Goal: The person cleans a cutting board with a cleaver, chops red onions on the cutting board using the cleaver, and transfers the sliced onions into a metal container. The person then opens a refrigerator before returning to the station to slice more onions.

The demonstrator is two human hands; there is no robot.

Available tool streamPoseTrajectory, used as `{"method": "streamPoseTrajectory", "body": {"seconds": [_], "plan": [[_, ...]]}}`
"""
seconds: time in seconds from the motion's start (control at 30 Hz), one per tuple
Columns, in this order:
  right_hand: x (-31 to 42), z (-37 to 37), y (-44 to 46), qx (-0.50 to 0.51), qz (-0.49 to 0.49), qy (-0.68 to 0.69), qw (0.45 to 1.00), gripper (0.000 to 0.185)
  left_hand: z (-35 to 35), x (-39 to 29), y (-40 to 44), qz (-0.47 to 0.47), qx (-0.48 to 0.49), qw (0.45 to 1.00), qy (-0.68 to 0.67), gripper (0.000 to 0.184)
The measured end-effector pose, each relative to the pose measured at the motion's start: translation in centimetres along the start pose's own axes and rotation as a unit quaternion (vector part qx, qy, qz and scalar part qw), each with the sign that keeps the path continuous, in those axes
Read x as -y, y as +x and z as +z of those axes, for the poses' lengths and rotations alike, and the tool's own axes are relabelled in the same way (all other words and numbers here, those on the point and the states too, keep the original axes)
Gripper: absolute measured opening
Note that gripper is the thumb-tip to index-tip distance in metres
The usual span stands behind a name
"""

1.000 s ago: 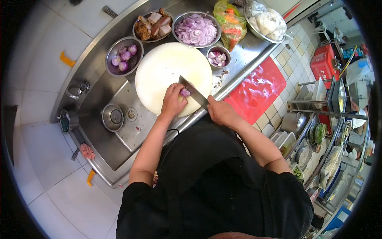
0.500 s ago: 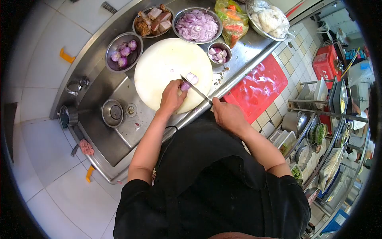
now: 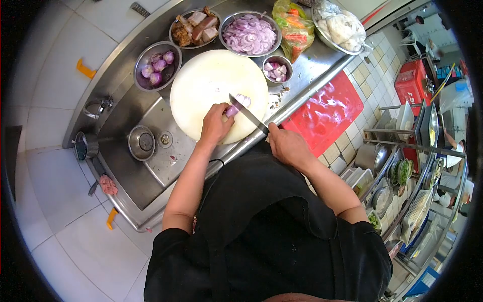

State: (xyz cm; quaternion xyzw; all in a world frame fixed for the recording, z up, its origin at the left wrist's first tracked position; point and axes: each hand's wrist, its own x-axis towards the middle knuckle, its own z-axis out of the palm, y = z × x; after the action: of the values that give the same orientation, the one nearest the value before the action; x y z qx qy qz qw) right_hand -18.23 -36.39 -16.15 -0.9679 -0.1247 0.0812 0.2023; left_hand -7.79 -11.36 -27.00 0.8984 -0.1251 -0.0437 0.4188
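Note:
My left hand (image 3: 216, 123) is closed on a red onion (image 3: 231, 110), pressing it to the round white cutting board (image 3: 201, 75). In my right hand (image 3: 287, 142) is the handle of a kitchen knife (image 3: 250, 115). Its blade lies across the onion, tip pointing up and left. Cut pieces of onion (image 3: 243, 99) sit on the far side of the blade. Beyond the board stand a bowl of sliced onion (image 3: 250, 34), a small bowl of onion chunks (image 3: 275, 70) and a bowl of whole peeled onions (image 3: 158, 67).
A bowl of meat chunks (image 3: 196, 29), a bag of vegetables (image 3: 293, 30) and a bagged bowl (image 3: 341, 30) line the back. Left is a steel sink (image 3: 126, 176) with a faucet (image 3: 95, 108). A red board (image 3: 327, 113) lies right, near shelving (image 3: 402, 146).
The knife blade has tilted, showing more of its dark face, and the cut onion pieces have shifted slightly. My left fingers have moved a little. People now show at the far upper right.

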Motion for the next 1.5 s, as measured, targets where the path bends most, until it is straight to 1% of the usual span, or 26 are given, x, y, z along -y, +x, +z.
{"method": "streamPoseTrajectory", "body": {"seconds": [0.17,0.37,0.43,0.47,0.53,0.57,0.63,0.67,0.73,0.77,0.8,0.87,0.9,0.97,1.0,1.07,1.1,1.13,1.2,1.23,1.37,1.5], "plan": [[0.1,-0.2,0.4,-0.004,-0.015,0.013,1.000,0.014,-0.2,-0.3,-0.1,0.002,0.000,1.000,-0.008,0.033],[-0.3,0.3,0.9,0.040,0.009,0.004,0.999,0.015,-0.6,-0.6,0.1,-0.005,0.016,1.000,0.005,0.033],[-1.3,1.5,1.4,0.087,0.029,0.007,0.996,0.017,-0.4,-0.1,0.3,-0.001,0.013,1.000,-0.006,0.033],[-1.5,1.9,1.2,0.087,0.031,0.008,0.996,0.017,-0.5,0.2,0.3,0.000,0.015,1.000,-0.006,0.033],[-1.9,2.1,1.4,0.088,0.018,0.006,0.996,0.018,-1.2,0.1,1.0,-0.034,0.054,0.997,-0.035,0.035],[-2.1,2.3,1.4,0.087,0.017,0.006,0.996,0.018,-1.5,0.0,1.3,-0.033,0.053,0.997,-0.034,0.035],[-2.2,2.3,1.5,0.083,0.016,0.009,0.996,0.017,-2.6,-0.6,2.5,-0.098,0.063,0.982,-0.150,0.035],[-2.2,2.2,1.5,0.080,0.016,0.009,0.997,0.017,-2.8,-0.3,3.5,-0.096,0.063,0.982,-0.149,0.035],[-1.6,1.4,1.4,0.075,0.020,0.024,0.997,0.016,-2.9,1.0,5.7,-0.049,0.220,0.971,-0.075,0.033],[-1.3,0.7,1.3,0.074,0.018,0.022,0.997,0.016,-2.3,2.0,6.4,-0.039,0.237,0.970,-0.044,0.034],[-1.0,-0.1,1.1,0.067,0.030,0.036,0.997,0.016,-2.1,2.3,6.6,-0.039,0.234,0.971,-0.043,0.034],[-0.2,-1.4,0.6,0.062,0.040,0.050,0.996,0.016,-1.8,2.6,6.6,-0.059,0.244,0.961,-0.116,0.037],[0.2,-2.1,0.3,0.053,0.049,0.056,0.996,0.017,-2.0,2.1,6.2,-0.060,0.243,0.961,-0.116,0.037],[0.4,-2.2,0.1,0.042,0.059,0.063,0.995,0.018,-2.3,1.1,4.9,-0.100,0.153,0.978,-0.095,0.044],[0.5,-2.0,0.0,0.043,0.059,0.052,0.996,0.017,-2.6,0.5,4.2,-0.101,0.154,0.978,-0.094,0.044],[0.7,-1.5,-0.1,0.044,0.060,0.043,0.996,0.017,-3.0,-0.6,2.5,-0.123,0.137,0.983,-0.020,0.049],[0.9,-1.2,-0.1,0.046,0.051,0.033,0.997,0.017,-2.1,0.1,1.3,-0.086,0.097,0.990,-0.050,0.042],[1.0,-0.9,-0.2,0.050,0.042,0.023,0.998,0.016,-1.5,0.4,0.4,-0.088,0.097,0.990,-0.050,0.042],[1.1,-0.2,-0.3,0.040,0.025,0.021,0.999,0.016,-0.7,0.4,-0.7,-0.039,0.004,0.999,-0.034,0.035],[1.1,0.0,-0.3,0.028,0.008,0.018,0.999,0.016,-0.6,0.2,-0.9,-0.040,-0.001,0.999,-0.031,0.030],[0.9,0.2,0.0,0.033,-0.012,0.000,0.999,0.016,-0.6,-0.3,-1.1,-0.039,-0.010,0.999,-0.026,0.031],[0.9,0.1,0.4,0.064,-0.008,-0.015,0.998,0.015,-0.1,0.5,-1.1,-0.028,-0.021,0.999,-0.026,0.029]]}}
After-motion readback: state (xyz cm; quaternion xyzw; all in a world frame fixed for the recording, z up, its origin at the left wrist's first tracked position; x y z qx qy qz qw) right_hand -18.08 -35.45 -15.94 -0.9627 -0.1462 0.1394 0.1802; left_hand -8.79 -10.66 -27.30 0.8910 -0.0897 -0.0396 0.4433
